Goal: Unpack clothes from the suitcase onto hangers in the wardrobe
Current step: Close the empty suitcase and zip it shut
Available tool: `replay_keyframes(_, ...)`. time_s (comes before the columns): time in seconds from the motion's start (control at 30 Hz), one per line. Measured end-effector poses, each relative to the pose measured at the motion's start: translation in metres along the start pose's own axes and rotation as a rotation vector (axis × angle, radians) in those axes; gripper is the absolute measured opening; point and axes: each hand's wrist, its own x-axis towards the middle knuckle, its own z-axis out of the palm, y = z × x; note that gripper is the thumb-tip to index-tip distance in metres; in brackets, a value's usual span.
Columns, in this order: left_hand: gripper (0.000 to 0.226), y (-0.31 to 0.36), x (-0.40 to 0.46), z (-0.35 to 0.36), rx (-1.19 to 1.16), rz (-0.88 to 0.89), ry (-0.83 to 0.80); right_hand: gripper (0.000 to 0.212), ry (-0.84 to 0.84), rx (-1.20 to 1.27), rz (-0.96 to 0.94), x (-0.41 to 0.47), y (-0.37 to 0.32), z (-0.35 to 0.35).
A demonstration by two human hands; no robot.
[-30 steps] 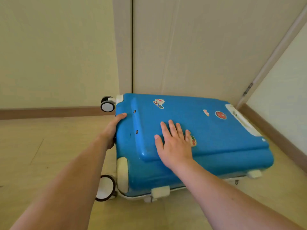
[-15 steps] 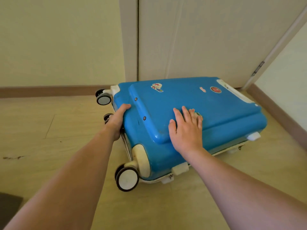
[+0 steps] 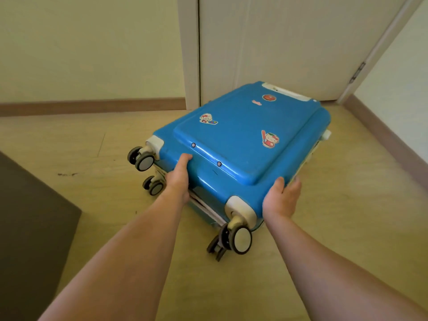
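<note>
Hands grip a closed blue suitcase (image 3: pixel 240 144) lying flat on the floor (image 3: pixel 324 228): left hand (image 3: pixel 178 179) holds its wheeled end, right hand (image 3: pixel 281 198) its near corner edge. Contents hidden. Beyond stands a pale door (image 3: pixel 289 42).

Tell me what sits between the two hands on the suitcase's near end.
In the head view, a white corner guard with its wheel sits between the left hand and right hand.

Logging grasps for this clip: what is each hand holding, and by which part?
Both grip the blue suitcase at its wheel end: left hand on the end edge between the wheels, right hand round the near corner.
</note>
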Motion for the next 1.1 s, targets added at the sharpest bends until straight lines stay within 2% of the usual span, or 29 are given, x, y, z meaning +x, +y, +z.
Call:
replay_keyframes(0.07, 0.073, -0.004, -0.014, -0.001, 0.015, -0.021, 0.006, 0.054, -0.037, 0.116, 0.221, -0.006, 0.015, -0.018)
replay_keyframes(0.13, 0.080, -0.009, -0.023, 0.000, 0.036, -0.041, 0.012, 0.044, -0.150, 0.274, 0.451, -0.011, 0.027, -0.035)
replay_keyframes(0.2, 0.078, -0.011, -0.032, 0.006, 0.092, -0.042, 0.066, 0.034, -0.261, 0.342, 0.518, -0.007, 0.031, -0.052)
replay_keyframes(0.27, 0.079, -0.008, -0.036, 0.011, 0.224, -0.013, 0.184, 0.030, -0.278, 0.352, 0.508, 0.003, 0.028, -0.062)
replay_keyframes(0.37, 0.075, -0.010, -0.057, 0.023, 0.494, 0.067, 0.291, 0.027, -0.388, 0.152, 0.430, 0.019, 0.032, -0.072)
replay_keyframes(0.43, 0.068, -0.021, -0.077, 0.031, 0.745, 0.133, 0.170, 0.030, -0.506, 0.026, 0.341, 0.027, 0.043, -0.078)
replay_keyframes(0.5, 0.054, -0.030, -0.097, 0.032, 1.118, 0.184, 0.027, 0.045, -0.605, -0.068, 0.257, 0.032, 0.054, -0.080)
replay_keyframes(0.53, 0.049, -0.032, -0.106, 0.033, 1.294, 0.236, 0.022, 0.048, -0.631, -0.117, 0.228, 0.033, 0.057, -0.081)
replay_keyframes(0.6, 0.048, -0.025, -0.122, 0.032, 1.530, 0.318, 0.006, 0.047, -0.653, -0.193, 0.194, 0.032, 0.062, -0.078)
replay_keyframes(0.63, 0.052, -0.023, -0.128, 0.034, 1.596, 0.283, -0.069, 0.044, -0.663, -0.237, 0.174, 0.031, 0.064, -0.077)
replay_keyframes(0.7, 0.053, -0.031, -0.143, 0.038, 1.607, 0.091, -0.295, 0.038, -0.702, -0.361, 0.111, 0.030, 0.069, -0.073)
replay_keyframes(0.73, 0.050, -0.040, -0.148, 0.041, 1.578, 0.034, -0.384, 0.032, -0.723, -0.432, 0.067, 0.030, 0.071, -0.071)
replay_keyframes(0.77, 0.050, -0.051, -0.149, 0.043, 1.566, 0.049, -0.433, 0.025, -0.732, -0.497, 0.025, 0.029, 0.072, -0.071)
replay_keyframes(0.87, 0.057, -0.074, -0.145, 0.047, 1.578, 0.233, -0.388, 0.021, -0.742, -0.594, -0.055, 0.031, 0.073, -0.069)
replay_keyframes(0.93, 0.056, -0.076, -0.140, 0.045, 1.560, 0.274, -0.363, 0.024, -0.740, -0.674, -0.105, 0.032, 0.070, -0.069)
replay_keyframes(1.1, 0.040, -0.069, -0.142, 0.033, 1.570, 0.331, -0.414, 0.027, -0.734, -0.960, -0.306, 0.034, 0.064, -0.071)
